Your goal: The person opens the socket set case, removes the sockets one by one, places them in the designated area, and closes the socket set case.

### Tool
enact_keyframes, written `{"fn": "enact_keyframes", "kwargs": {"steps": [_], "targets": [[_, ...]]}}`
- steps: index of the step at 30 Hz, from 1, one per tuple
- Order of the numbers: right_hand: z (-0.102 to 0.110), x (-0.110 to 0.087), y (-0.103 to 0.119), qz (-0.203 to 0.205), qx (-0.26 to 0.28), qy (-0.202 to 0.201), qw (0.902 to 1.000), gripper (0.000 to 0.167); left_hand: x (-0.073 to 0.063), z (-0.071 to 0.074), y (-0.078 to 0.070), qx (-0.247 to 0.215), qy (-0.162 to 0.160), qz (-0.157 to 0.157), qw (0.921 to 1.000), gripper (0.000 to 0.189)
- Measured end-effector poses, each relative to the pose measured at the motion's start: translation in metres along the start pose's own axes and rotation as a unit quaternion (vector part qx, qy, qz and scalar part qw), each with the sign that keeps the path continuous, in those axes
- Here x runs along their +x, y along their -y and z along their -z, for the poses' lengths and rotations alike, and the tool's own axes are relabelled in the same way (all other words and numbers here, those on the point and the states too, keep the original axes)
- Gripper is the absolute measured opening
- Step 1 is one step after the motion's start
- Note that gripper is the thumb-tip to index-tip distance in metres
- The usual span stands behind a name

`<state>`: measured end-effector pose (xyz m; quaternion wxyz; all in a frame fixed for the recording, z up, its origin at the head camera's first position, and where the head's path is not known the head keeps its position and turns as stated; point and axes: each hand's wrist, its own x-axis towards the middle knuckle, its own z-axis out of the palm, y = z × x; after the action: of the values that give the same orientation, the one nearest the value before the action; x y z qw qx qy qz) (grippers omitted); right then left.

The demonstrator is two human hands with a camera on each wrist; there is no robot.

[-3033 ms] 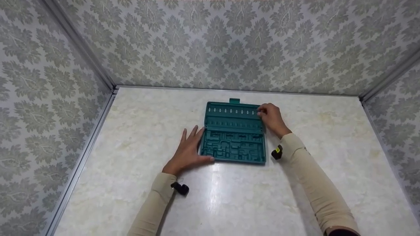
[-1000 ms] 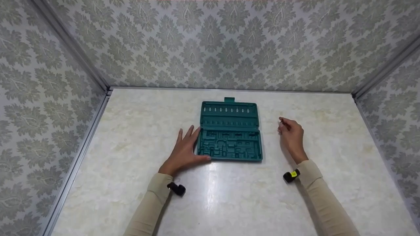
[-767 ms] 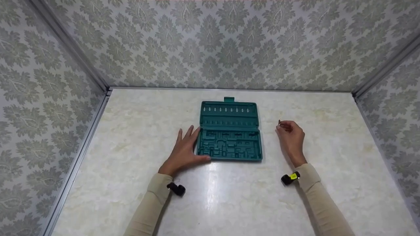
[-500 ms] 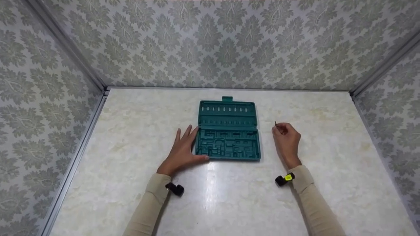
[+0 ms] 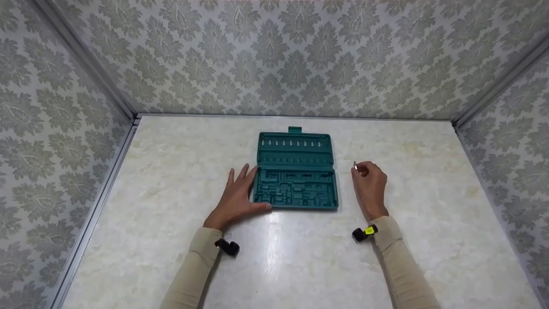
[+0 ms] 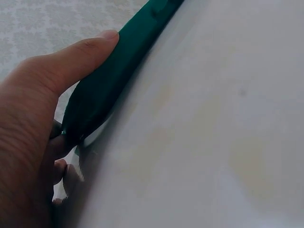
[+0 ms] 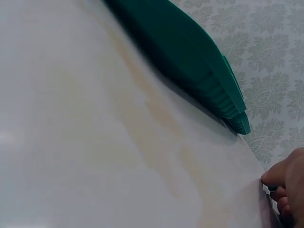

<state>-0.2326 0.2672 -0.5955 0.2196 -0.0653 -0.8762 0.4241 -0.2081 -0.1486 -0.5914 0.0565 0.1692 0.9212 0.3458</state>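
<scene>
A green plastic case (image 5: 296, 153) lies open on the table, its lid folded back with the latch at the far edge. Along the lid stands a row of several small metal bits (image 5: 291, 143); the moulded base shows no tools. My left hand (image 5: 235, 201) rests at the case's near left corner, fingers spread, thumb (image 6: 78, 59) against the near side in the left wrist view. To the right of the case, my right hand (image 5: 371, 186) pinches a small screwdriver bit (image 5: 355, 165), its end sticking up. Fingers hide the bit's lower part.
The pale marbled table (image 5: 171, 171) meets a patterned back wall (image 5: 274, 56) just beyond the case. Similar walls stand at left and right. Each wrist wears a small black camera (image 5: 227, 247).
My right hand has left the lid's right end with the bit, moved right and nearer, then drifted slightly left. The bit now points up from its fingertips. My left hand stays by the case.
</scene>
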Motion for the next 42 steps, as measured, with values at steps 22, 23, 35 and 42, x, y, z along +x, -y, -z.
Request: {"fn": "enact_keyframes", "kwargs": {"steps": [22, 23, 35, 42], "targets": [[0.008, -0.002, 0.006, -0.058, -0.025, -0.002, 0.9980, 0.016, -0.004, -0.005, -0.010, -0.006, -0.004, 0.007, 1.0000, 0.135], [0.008, -0.002, 0.006, -0.059, -0.025, -0.001, 0.9979, 0.016, -0.004, -0.004, -0.011, -0.005, -0.003, 0.007, 1.0000, 0.135], [-0.001, 0.002, 0.006, -0.033, 0.003, -0.007, 0.9994, 0.015, 0.000, 0.002, -0.006, 0.002, -0.011, 0.006, 0.9999, 0.135], [-0.006, 0.000, 0.007, -0.063, -0.009, -0.006, 0.9980, 0.017, -0.003, 0.001, -0.001, -0.001, -0.010, 0.007, 0.9999, 0.135]]}}
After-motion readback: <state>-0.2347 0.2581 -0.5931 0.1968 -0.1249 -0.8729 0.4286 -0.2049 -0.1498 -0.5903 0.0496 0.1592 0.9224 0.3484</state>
